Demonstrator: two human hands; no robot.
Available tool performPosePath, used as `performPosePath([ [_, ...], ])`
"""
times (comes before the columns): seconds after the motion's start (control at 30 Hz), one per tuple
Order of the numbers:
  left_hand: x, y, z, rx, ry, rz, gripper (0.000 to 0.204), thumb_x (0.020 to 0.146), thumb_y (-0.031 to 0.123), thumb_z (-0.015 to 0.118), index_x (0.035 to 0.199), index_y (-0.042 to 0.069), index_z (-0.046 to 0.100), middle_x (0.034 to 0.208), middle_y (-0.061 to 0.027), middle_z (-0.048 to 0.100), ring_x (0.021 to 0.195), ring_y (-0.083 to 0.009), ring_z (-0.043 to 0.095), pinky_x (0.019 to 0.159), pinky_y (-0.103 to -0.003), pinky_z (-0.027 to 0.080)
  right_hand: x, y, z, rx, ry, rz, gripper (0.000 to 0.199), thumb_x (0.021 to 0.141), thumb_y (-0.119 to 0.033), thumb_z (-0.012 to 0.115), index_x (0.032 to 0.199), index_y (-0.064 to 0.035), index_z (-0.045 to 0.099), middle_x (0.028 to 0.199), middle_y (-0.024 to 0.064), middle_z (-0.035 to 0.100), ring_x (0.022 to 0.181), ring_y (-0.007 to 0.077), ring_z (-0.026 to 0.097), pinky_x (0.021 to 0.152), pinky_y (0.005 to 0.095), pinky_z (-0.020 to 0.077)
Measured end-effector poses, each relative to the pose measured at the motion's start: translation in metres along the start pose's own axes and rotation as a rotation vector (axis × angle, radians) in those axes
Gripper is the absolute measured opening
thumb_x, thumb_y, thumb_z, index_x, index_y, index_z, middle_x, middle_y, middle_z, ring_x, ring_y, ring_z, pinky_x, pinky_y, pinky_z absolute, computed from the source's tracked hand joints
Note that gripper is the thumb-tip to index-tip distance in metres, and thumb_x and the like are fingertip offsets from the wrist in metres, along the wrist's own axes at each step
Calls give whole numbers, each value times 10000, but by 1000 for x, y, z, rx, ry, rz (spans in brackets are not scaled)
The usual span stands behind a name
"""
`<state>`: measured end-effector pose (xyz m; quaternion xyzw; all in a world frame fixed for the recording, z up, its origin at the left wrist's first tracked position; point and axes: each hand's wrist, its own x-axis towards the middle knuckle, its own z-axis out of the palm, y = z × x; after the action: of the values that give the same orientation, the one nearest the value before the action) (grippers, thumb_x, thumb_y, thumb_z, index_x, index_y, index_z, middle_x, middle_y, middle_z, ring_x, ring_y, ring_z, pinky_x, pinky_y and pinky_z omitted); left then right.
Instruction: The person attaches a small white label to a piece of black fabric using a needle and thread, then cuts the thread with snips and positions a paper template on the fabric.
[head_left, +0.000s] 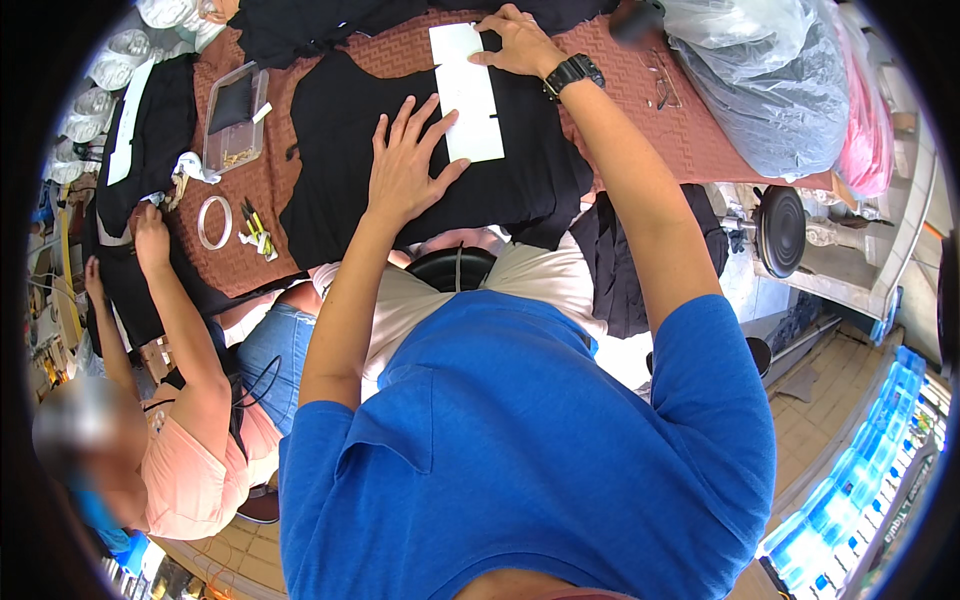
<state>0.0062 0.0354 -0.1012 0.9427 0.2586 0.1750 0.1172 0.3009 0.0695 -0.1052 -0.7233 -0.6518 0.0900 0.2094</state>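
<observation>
A black cut piece of fabric lies spread over the table in front of me, and on it rests a long white paper strip with small dark notches at its edges. My left hand lies flat with spread fingers, its fingertips and thumb touching the strip's left edge and lower part. At the strip's far right edge is my right hand, fingers apart, thumb and fingertips on the paper's edge. A black watch circles my right wrist.
A brown textured cloth covers the table. On my left are a clear plastic box, a tape roll and yellow-black snips. A co-worker's hand touches black fabric there. Plastic-wrapped bundles stand far right.
</observation>
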Motion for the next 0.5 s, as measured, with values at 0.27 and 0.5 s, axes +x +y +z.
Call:
performPosePath([
  [0.27,0,-1,2,-4,16,2,663,888,531,684,1466,242,534,1592,-52,400,1511,-319,281,1223,-591,167,-1,-5,-4,4,-8,1,584,783,-372,824,1259,-79,654,1266,187,528,1191,413,533,1016,484,473],
  [0.5,-1,-1,1,-4,11,13,650,904,478,675,1484,238,509,1602,-46,389,1510,-323,287,1222,-578,165,-2,-6,-5,-2,-24,30,580,789,-374,824,1264,-88,651,1275,177,522,1197,407,527,1024,481,469],
])
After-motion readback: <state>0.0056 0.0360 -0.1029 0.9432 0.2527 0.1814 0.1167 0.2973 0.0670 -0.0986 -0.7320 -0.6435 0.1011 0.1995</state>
